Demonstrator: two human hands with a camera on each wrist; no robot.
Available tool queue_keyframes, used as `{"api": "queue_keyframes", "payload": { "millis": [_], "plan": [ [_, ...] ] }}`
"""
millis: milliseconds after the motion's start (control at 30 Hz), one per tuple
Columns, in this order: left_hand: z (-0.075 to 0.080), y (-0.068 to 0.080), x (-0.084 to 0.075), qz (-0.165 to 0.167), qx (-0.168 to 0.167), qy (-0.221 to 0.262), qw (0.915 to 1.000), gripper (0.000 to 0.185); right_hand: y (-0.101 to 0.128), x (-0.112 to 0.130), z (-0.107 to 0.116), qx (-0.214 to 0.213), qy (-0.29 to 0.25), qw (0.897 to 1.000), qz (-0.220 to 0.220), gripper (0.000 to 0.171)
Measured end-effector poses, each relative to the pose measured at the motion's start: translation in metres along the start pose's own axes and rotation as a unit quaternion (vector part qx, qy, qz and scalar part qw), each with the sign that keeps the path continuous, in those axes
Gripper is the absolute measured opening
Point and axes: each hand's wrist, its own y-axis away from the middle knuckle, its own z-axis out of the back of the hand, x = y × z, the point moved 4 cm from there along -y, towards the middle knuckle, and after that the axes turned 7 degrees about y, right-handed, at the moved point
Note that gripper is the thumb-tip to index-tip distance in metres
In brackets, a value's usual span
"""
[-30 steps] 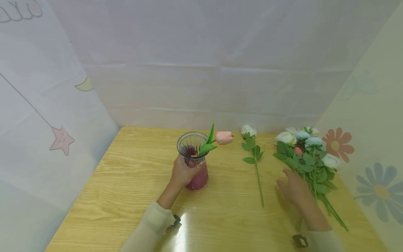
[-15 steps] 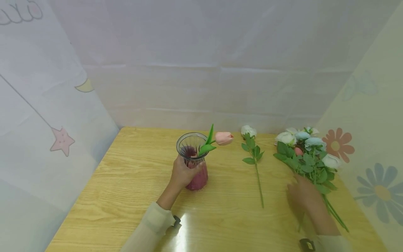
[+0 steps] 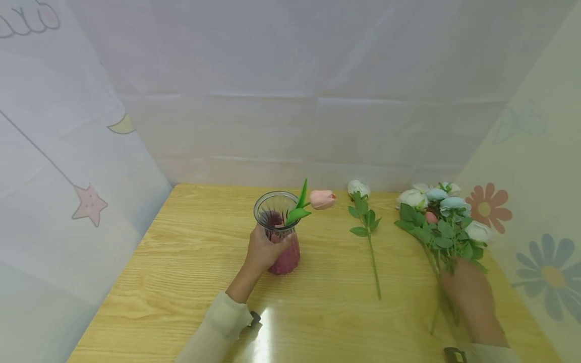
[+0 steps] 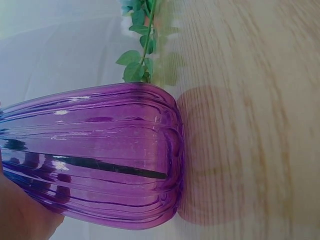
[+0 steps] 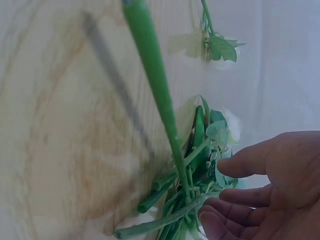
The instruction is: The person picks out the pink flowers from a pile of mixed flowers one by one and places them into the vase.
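My left hand (image 3: 265, 250) grips a ribbed glass vase (image 3: 288, 256) on the wooden table, purple-pink below and clear at its flared rim. One pink tulip (image 3: 322, 199) leans out over the vase's right side; its dark stem shows through the glass in the left wrist view. My right hand (image 3: 469, 290), blurred in the head view, is over the stems of a flower bunch (image 3: 442, 234). In the right wrist view its thumb and fingers are apart beside several green stems (image 5: 155, 75), none visibly pinched between them. The bunch holds white and pale blue blooms and a bit of pink.
A single white rose (image 3: 358, 189) lies on the table (image 3: 190, 262) between the vase and the bunch, its stem towards me. A pale cloth wall (image 3: 290, 131) stands behind the table, with printed panels on both sides.
My right hand has moved right, from left of the bunch to over its stems. The left hand and the vase have stayed in place.
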Motion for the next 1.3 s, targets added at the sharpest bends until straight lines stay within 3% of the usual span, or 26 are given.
{"api": "queue_keyframes", "payload": {
  "millis": [167, 300, 567, 900, 1300],
  "plan": [
    [0.002, -0.002, 0.014, -0.011, 0.000, 0.005, 0.9999, 0.059, -0.001, -0.007, -0.001, 0.026, -0.008, 1.000, -0.002, 0.043],
    [0.003, -0.002, 0.015, -0.022, 0.003, 0.001, 0.9997, 0.057, -0.004, -0.015, -0.006, 0.050, -0.006, 0.999, -0.017, 0.036],
    [0.003, -0.001, 0.015, -0.018, 0.003, -0.005, 0.9998, 0.058, -0.005, -0.025, -0.013, 0.098, 0.000, 0.995, -0.034, 0.041],
    [0.003, -0.002, 0.014, -0.025, 0.006, -0.010, 0.9996, 0.058, -0.009, -0.033, -0.016, 0.092, 0.003, 0.996, -0.015, 0.034],
    [0.003, -0.002, 0.015, -0.027, 0.002, -0.015, 0.9995, 0.060, -0.004, -0.025, -0.002, 0.104, -0.001, 0.993, -0.051, 0.032]
  ]
}}
